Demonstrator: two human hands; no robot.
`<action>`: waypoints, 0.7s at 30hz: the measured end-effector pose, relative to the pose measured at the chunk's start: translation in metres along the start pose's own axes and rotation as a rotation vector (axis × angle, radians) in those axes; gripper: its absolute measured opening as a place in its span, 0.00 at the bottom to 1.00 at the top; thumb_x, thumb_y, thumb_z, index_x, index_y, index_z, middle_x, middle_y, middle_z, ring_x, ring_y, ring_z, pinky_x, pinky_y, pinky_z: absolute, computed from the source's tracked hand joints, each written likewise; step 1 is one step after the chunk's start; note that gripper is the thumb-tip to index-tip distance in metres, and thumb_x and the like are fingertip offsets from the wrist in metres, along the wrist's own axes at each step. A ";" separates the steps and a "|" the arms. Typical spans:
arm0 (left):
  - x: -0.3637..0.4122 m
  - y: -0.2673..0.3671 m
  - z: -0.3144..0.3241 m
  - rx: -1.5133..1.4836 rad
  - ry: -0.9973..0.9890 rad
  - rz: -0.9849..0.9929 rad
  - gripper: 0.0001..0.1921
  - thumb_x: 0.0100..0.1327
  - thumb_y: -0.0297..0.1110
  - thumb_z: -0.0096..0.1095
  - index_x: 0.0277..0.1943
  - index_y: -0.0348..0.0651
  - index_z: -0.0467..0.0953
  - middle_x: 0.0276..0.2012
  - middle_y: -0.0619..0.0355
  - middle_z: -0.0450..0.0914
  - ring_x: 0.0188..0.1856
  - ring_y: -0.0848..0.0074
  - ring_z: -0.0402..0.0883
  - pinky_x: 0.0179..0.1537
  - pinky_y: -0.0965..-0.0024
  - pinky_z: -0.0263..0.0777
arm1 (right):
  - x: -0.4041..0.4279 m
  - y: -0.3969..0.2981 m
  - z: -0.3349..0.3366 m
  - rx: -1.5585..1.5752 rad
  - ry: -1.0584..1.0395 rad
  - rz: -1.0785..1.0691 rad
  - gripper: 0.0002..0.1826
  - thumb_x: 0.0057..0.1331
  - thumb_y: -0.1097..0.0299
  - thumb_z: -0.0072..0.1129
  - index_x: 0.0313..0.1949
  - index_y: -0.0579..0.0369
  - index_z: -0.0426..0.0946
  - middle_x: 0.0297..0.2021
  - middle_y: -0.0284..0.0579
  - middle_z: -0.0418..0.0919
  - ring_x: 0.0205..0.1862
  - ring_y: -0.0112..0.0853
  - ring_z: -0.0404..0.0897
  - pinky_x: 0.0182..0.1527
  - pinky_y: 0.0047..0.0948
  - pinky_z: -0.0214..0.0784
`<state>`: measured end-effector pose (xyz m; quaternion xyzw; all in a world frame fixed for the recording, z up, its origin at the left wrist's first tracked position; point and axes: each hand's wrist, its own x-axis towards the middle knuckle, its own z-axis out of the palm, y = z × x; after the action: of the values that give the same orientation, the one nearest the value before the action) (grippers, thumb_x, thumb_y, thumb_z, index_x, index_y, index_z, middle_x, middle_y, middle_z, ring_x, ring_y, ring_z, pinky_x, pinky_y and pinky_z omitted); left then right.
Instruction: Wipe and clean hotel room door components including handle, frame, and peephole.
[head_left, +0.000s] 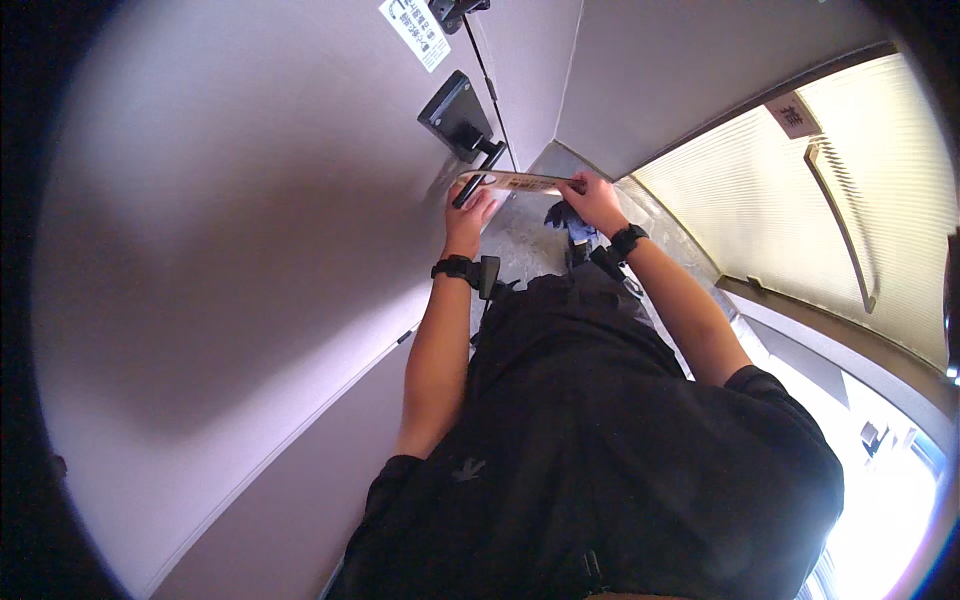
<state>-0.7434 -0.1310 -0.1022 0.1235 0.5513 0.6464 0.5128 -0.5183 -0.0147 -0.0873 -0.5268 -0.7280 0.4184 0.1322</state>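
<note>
A thin door hanger sign (525, 182) with writing hangs at a black door handle (478, 176), its looped end around the handle's bar. My left hand (466, 217) is at that looped end, beside and partly behind the bar, with fingers apart; whether it grips the sign is not clear. My right hand (595, 201) pinches the sign's other end between thumb and fingers. The handle stands out from a black lock plate (455, 112) on a light door (225, 225). Both wrists wear black straps with small devices.
A translucent ribbed panel (765, 187) with a curved pull handle (844, 229) and a small plaque stands at the right. A label (416, 34) and a black fitting (454, 11) are near the top. A blue-and-black item, perhaps a glove (574, 221), shows below my right hand.
</note>
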 end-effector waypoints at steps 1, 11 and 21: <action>-0.001 0.002 0.005 0.111 0.061 0.054 0.20 0.62 0.21 0.64 0.56 0.40 0.68 0.50 0.55 0.76 0.50 0.74 0.78 0.49 0.67 0.79 | -0.001 0.000 -0.003 0.017 0.066 0.013 0.23 0.61 0.47 0.61 0.40 0.56 0.80 0.37 0.55 0.83 0.40 0.50 0.83 0.43 0.43 0.75; 0.004 -0.005 -0.015 0.571 0.129 0.541 0.29 0.57 0.25 0.71 0.60 0.40 0.66 0.54 0.52 0.75 0.58 0.69 0.74 0.57 0.62 0.71 | 0.013 -0.048 -0.050 -0.107 0.437 -0.164 0.18 0.62 0.51 0.62 0.46 0.46 0.74 0.32 0.49 0.84 0.35 0.48 0.83 0.38 0.44 0.76; -0.037 0.053 0.033 0.875 0.323 0.776 0.23 0.54 0.28 0.72 0.53 0.41 0.74 0.43 0.55 0.76 0.42 0.69 0.75 0.44 0.64 0.70 | 0.012 -0.155 -0.086 -0.480 0.439 -0.599 0.13 0.61 0.61 0.59 0.44 0.48 0.71 0.31 0.40 0.80 0.34 0.40 0.82 0.34 0.39 0.77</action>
<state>-0.7312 -0.1347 -0.0306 0.4153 0.7514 0.5102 0.0513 -0.5705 0.0216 0.0779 -0.3846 -0.8798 0.0585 0.2731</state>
